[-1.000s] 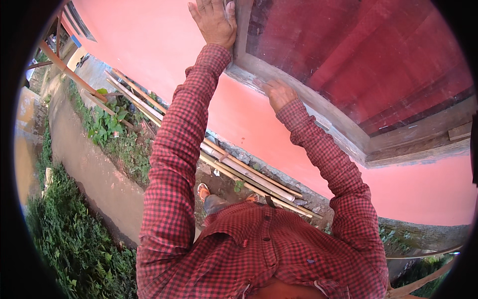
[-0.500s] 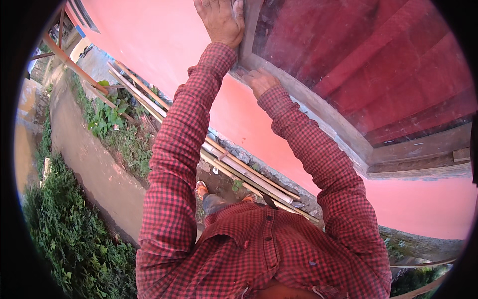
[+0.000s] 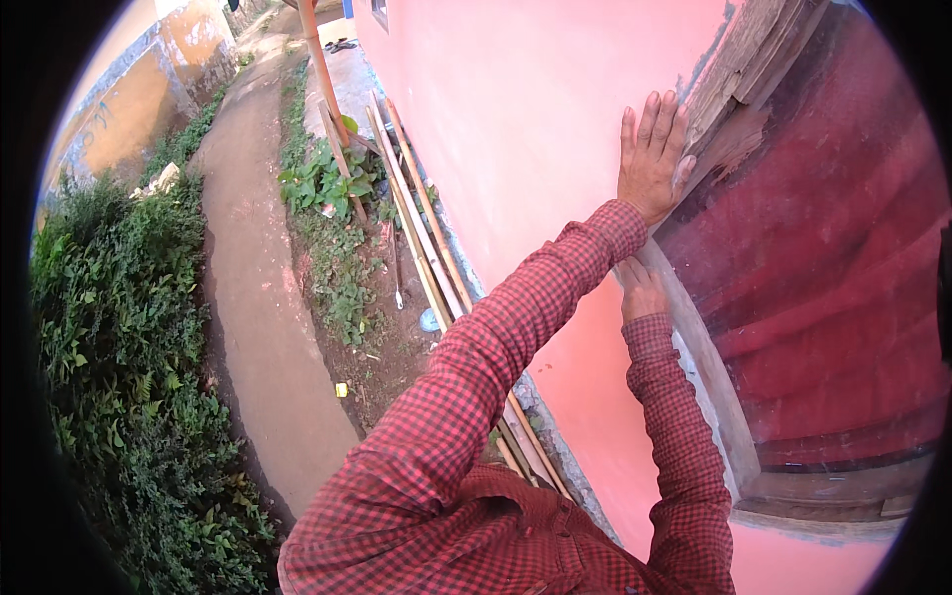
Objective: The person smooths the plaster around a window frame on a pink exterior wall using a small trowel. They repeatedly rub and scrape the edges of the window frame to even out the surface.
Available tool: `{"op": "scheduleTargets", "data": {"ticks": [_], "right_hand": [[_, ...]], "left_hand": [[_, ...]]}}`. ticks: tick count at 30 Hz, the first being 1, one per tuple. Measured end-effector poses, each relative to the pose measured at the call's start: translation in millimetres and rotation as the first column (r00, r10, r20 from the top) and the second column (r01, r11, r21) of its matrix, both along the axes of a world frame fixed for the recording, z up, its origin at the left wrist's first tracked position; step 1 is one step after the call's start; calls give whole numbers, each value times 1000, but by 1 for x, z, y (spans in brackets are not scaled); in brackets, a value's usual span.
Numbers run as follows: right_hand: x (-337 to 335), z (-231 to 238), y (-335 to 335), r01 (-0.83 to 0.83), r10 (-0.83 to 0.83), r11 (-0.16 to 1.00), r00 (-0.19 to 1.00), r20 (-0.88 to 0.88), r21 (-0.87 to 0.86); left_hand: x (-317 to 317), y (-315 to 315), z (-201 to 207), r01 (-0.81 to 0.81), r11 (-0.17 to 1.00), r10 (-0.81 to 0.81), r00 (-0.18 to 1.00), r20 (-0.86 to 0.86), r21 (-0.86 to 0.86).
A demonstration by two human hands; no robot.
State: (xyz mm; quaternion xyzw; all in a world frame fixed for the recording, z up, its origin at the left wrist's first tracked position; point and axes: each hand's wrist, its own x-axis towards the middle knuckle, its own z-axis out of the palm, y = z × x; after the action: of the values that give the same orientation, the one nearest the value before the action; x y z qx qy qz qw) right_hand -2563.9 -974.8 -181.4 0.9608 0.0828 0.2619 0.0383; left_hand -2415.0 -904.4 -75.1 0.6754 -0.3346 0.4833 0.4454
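My left hand (image 3: 654,164) lies flat on the pink wall (image 3: 535,129), right beside the worn wooden window frame (image 3: 739,84). Its fingers point up, slightly spread, and the thumb reaches the frame's edge. Just below that wrist is my right hand (image 3: 645,293), fingers stretched upward along the frame where it meets the wall; the fingertips are partly hidden by the left sleeve. Nothing shows in either hand. Behind the dusty window glass (image 3: 823,288) hangs a red curtain.
Bamboo poles (image 3: 421,228) lie along the wall's foot. A slanting post (image 3: 319,59) stands farther off. The dirt path (image 3: 248,218) runs between these and dense green bushes (image 3: 129,377). A stained yellowish wall (image 3: 139,89) stands far left.
My view has swung left, so the path and bushes show more and the window sits farther right. My left hand's fingers, cut off at the top before, now show fully.
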Motion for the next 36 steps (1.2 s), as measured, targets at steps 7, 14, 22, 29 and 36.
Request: {"op": "scheduleTargets", "data": {"ticks": [7, 14, 22, 29, 36], "right_hand": [[-6, -11, -6, -6, 9, 996, 1000, -28, 91], [-16, -7, -15, 59, -43, 988, 992, -116, 139], [-10, -3, -15, 57, -38, 988, 990, -133, 141], [-10, -8, -17, 43, -30, 994, 991, -131, 100], [5, -12, -15, 61, -48, 995, 986, -159, 78]], "left_hand": [[-1, -4, -5, -17, 1000, 17, 1000, 24, -11], [-6, -10, -8, -16, 1000, 16, 1000, 0, 17], [-5, -7, -3, -21, 1000, 20, 1000, 9, 23], [-5, -6, -5, 4, 1000, -4, 1000, 12, -4], [-1, -4, -7, -9, 1000, 9, 1000, 3, 13]]}}
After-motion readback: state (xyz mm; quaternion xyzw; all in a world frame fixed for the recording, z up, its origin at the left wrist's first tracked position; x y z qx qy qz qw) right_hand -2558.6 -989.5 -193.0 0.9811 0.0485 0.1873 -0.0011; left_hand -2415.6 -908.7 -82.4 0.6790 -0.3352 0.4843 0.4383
